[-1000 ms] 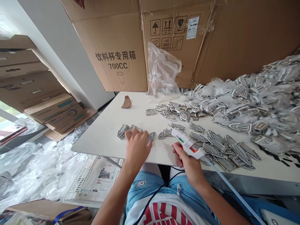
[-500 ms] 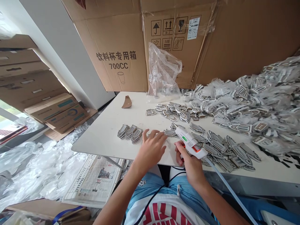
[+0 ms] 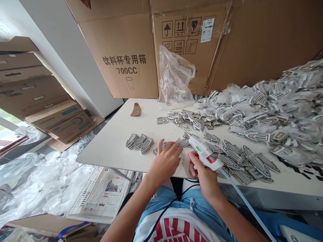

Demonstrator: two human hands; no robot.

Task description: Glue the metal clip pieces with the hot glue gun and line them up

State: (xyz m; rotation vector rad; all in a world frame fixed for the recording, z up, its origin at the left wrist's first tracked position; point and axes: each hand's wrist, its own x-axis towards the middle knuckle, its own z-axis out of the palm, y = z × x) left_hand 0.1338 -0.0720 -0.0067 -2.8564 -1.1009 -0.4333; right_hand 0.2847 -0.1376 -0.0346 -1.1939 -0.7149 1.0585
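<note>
In my right hand (image 3: 202, 168) is a white hot glue gun (image 3: 200, 148), its nozzle pointing up and left over the grey pieces. A pale glue stick (image 3: 246, 198) sticks out of its back. My left hand (image 3: 165, 158) is over the table, fingers apart and slightly bent. Under its fingers a flat grey window-shaped piece (image 3: 156, 150) shows in part; the rest is hidden. Another grey piece (image 3: 182, 142) is by its fingertips. Left of this hand, small stacks of similar pieces (image 3: 140, 143) stand in a row. Loose grey pieces (image 3: 234, 161) spread right of the glue gun.
A large heap of plastic-wrapped pieces (image 3: 267, 111) covers the table's right side. Behind stand cardboard boxes (image 3: 126, 40) and a clear plastic bag (image 3: 174, 77). A cardboard scrap (image 3: 136, 109) lies on the white table (image 3: 111, 131). A black cord (image 3: 166, 215) crosses my lap.
My left hand has shifted slightly to the right, and part of a grey piece now shows at its left side. The right hand and the glue gun have hardly moved.
</note>
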